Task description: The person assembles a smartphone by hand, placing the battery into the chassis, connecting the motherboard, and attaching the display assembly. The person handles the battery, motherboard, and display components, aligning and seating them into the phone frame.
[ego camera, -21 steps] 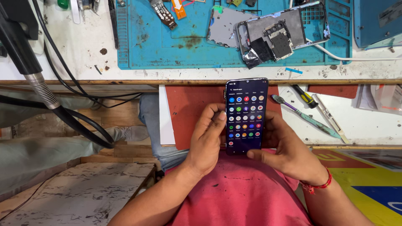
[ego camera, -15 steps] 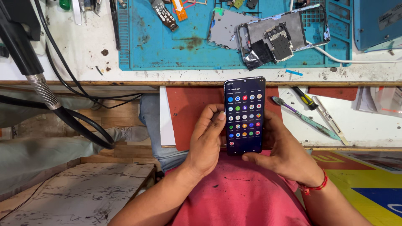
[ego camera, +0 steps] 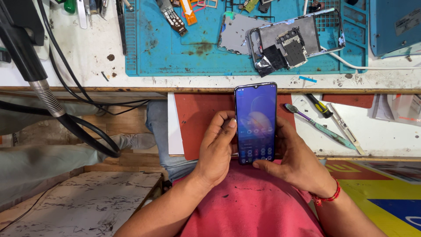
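Observation:
A dark smartphone [ego camera: 255, 118] with a lit screen is held upright above my lap, below the bench edge. My left hand [ego camera: 217, 149] grips its left side, thumb lying along the edge. My right hand [ego camera: 293, 159] cradles the right side and bottom, with its thumb touching the lower end of the screen. The screen shows a blue wallpaper with a row of small icons near the bottom.
A blue work mat [ego camera: 245, 39] on the white bench carries an opened phone frame [ego camera: 294, 41], flex cables and small parts. A pulled-out drawer shelf [ego camera: 377, 131] holds a brush and screwdrivers. A black cable and flexible metal arm [ego camera: 44, 94] hang at left.
The phone screen has switched from a grid of app icons to a blue home screen. My right thumb has come onto the screen's bottom edge; the phone sits slightly lower.

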